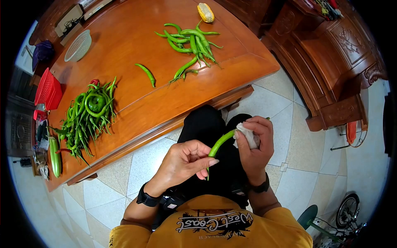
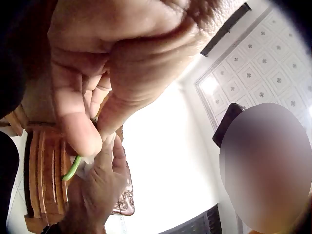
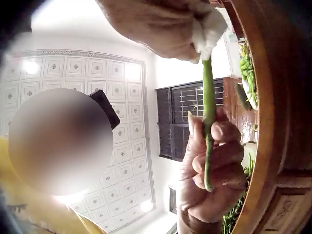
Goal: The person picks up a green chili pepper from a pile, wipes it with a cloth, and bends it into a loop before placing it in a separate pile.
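Over the person's lap, the left hand (image 1: 178, 165) pinches the thin lower end of a long green chili pepper (image 1: 222, 142) between thumb and fingers. The right hand (image 1: 260, 149) holds a crumpled white cloth or tissue (image 1: 247, 135) wrapped about the pepper's upper part, its tip poking out beyond the fingers. In the right wrist view the green pepper (image 3: 208, 92) runs straight from the white wad (image 3: 210, 34) down to the curled fingers of the left hand (image 3: 214, 170). From the left wrist, only a short piece of the pepper (image 2: 72, 168) shows.
On the wooden table (image 1: 136, 41) lie a loose group of green peppers (image 1: 194, 43), a single pepper (image 1: 147, 75) and a big heap of peppers (image 1: 89, 111). A corn cob piece (image 1: 205, 13), a pale basket (image 1: 78, 45), a red basket (image 1: 49, 91) and a long green vegetable (image 1: 55, 157) are also there.
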A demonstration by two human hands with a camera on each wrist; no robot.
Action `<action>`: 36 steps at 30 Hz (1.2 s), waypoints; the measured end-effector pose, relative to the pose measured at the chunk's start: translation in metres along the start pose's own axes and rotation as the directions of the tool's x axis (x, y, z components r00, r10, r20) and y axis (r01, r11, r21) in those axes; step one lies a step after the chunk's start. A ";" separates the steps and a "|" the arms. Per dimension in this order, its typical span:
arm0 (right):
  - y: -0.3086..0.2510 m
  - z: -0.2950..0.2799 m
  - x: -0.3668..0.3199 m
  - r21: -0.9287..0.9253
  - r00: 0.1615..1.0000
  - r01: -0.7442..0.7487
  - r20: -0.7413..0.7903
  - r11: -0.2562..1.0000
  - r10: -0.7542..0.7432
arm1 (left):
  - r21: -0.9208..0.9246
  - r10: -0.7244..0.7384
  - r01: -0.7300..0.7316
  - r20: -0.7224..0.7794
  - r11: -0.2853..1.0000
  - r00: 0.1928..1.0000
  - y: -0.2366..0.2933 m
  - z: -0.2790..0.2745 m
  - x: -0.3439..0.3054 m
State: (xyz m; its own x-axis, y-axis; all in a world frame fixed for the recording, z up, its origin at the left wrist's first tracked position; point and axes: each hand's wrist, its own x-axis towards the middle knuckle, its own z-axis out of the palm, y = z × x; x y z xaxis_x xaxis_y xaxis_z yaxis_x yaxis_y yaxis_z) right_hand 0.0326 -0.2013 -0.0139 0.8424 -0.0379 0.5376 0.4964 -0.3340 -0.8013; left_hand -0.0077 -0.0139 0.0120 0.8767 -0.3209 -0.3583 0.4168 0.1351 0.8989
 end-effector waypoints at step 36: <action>0.011 -0.002 0.008 -0.039 0.979 0.136 0.161 0.990 -0.128 | -0.025 0.036 -0.034 0.093 0.999 0.995 -0.001 -0.005 0.004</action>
State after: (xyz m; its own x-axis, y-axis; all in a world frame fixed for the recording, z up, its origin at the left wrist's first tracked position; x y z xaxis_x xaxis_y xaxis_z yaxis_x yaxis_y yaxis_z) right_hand 0.0446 -0.2075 -0.0178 0.7944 0.1574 0.5867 0.5980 -0.3722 -0.7098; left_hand -0.0038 -0.0105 0.0082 0.8650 -0.4015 -0.3010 0.3929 0.1688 0.9040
